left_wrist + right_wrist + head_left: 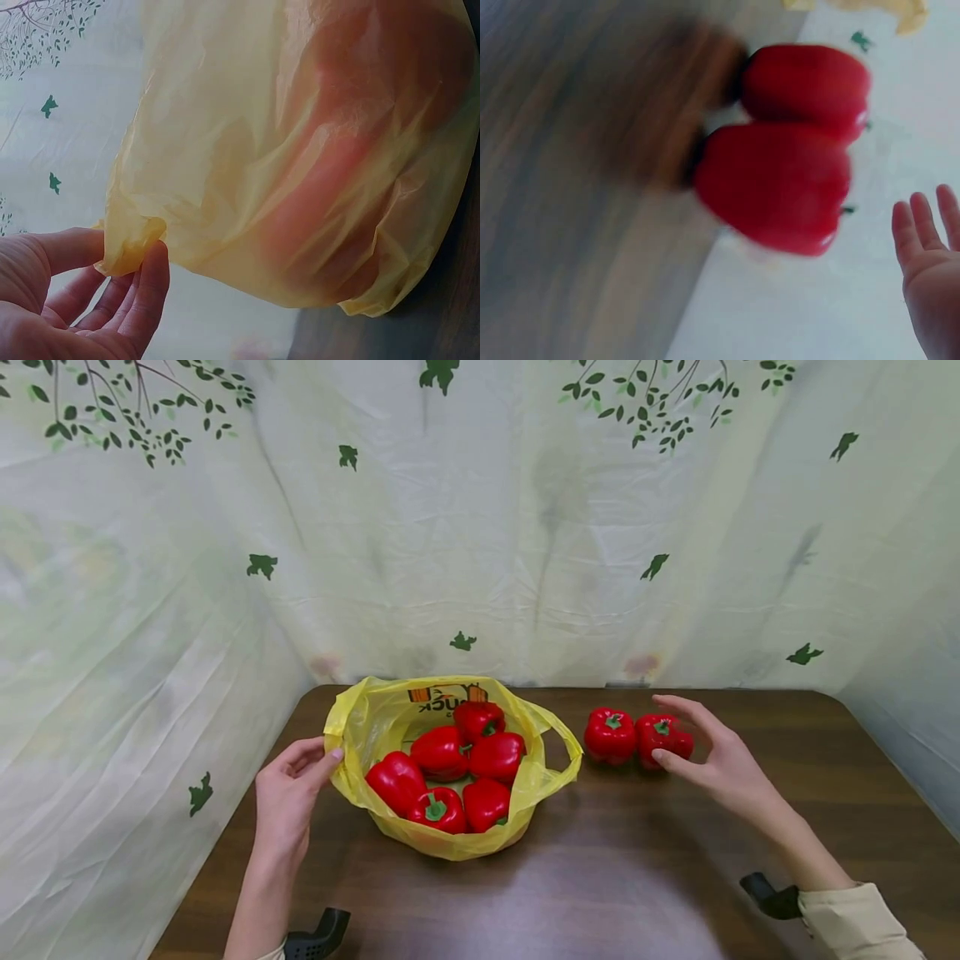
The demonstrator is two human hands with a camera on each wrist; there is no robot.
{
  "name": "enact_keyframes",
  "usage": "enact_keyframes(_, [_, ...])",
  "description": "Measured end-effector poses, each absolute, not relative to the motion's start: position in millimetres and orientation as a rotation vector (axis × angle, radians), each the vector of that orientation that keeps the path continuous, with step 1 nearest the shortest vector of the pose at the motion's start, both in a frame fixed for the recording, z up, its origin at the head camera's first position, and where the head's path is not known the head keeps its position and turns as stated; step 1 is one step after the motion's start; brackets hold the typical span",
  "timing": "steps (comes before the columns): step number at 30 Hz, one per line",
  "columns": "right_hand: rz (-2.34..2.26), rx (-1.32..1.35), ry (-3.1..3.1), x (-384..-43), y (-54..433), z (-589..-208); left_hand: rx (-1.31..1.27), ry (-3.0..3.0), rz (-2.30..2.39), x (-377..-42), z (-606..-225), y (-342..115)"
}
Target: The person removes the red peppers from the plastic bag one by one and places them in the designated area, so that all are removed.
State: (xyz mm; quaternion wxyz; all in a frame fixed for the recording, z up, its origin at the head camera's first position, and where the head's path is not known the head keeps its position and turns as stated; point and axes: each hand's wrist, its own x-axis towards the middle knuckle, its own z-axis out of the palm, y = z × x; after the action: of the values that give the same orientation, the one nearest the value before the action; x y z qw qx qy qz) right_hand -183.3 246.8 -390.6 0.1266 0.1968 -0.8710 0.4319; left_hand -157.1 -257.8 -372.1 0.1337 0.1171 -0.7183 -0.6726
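A yellow plastic bag (442, 847) stands with its mouth spread, several red bell peppers (498, 757) inside it. My left hand (288, 789) pinches the bag's left rim between thumb and fingers; in the left wrist view the bunched plastic (133, 244) shows between them. Two more red bell peppers stand side by side to the right of the bag, a left one (609, 739) and a right one (660, 745). Over the right one hangs my right hand (723, 768), fingers spread and thumb overlapping it in the head view. The right wrist view shows the hand (934, 277) apart from both peppers.
All of this is on a dark brown wooden table (600, 877). A pale curtain (525, 527) with green leaf prints hangs right behind the table's far edge and along both sides. The bag's loop handle (566, 752) sticks out toward the two peppers.
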Motion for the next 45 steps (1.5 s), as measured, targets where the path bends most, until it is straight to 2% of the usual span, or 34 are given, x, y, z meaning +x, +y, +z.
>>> enact_keyframes(27, [1.427, 1.066, -2.407, -187, 141, -359, 0.317, -2.080, -1.969, -157, -371, -252])
enact_keyframes(45, [1.386, 1.364, -2.566, -196, 73, -366, 0.326, -2.099, -1.947, -158, -370, -250])
